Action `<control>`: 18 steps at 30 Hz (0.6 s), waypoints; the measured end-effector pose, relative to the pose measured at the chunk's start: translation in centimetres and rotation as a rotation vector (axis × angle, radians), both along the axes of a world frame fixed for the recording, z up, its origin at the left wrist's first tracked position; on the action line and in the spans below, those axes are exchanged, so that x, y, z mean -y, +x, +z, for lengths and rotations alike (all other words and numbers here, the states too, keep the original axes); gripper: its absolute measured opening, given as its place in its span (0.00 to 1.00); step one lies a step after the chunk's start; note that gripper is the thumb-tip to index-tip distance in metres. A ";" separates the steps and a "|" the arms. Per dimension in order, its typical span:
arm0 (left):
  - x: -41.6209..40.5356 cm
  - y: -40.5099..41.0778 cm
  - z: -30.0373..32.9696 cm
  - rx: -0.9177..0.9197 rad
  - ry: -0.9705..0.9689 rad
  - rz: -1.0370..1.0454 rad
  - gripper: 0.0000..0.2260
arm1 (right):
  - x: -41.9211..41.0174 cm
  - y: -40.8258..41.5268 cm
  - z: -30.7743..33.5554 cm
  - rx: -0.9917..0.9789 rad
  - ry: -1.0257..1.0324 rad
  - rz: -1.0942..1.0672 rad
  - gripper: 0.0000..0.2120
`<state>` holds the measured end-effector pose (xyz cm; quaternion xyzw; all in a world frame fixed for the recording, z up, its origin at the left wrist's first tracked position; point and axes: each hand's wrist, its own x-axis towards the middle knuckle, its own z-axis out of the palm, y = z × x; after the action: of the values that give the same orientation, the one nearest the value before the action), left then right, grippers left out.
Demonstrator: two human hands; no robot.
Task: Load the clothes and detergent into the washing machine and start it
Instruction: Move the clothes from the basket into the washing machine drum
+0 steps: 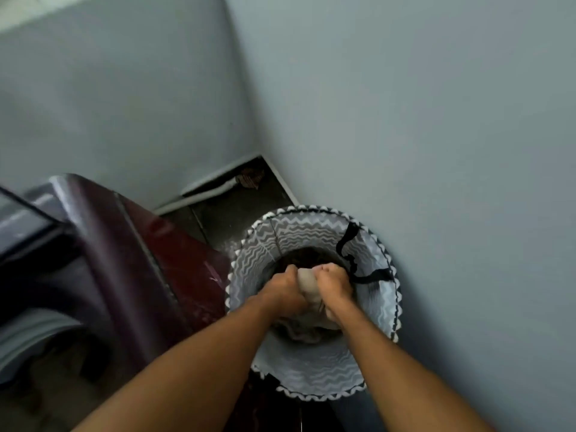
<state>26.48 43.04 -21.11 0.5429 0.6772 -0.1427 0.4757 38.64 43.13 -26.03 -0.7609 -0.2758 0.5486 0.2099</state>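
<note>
- Both forearms reach down into a round laundry basket (314, 378) with a grey-and-white zigzag lining and a scalloped black-and-white rim; it stands on the floor (230, 210), tight against the pale grey wall (436, 151) on the right.
- The left hand (285, 293) is clenched on a beige garment (307, 283), knuckles up.
- The right hand (335, 283) grips the same bundle from the other side, so the cloth is bunched between the two fists (the picture is blurred, so the fingers are hard to make out).
- More pale fabric (299, 333) lies beneath the wrists, and something dark sits deeper in the basket.
- A black strap (347, 241) hangs down the basket's inner wall on the right.
- The washing machine (131, 260), dark maroon, stands just left of the basket; part of its grey drum opening (28, 338) shows at the far left.
- A grey hose (202, 194) runs along the floor in the corner behind.
</note>
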 end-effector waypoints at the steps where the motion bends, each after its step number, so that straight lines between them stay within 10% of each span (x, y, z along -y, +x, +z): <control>1: 0.3 -0.1 1.7 0.017 0.045 0.055 0.28 | 0.0 -0.1 1.8 -0.009 0.028 -0.023 0.07; 18: 8.2 -10.8 29.3 0.375 0.714 0.734 0.18 | 4.7 -13.0 31.8 -0.756 0.053 -0.119 0.16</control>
<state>15.70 34.81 8.14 0.4149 0.7322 0.3708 0.3928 25.68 38.38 5.81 -0.5137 -0.1482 0.7700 0.3481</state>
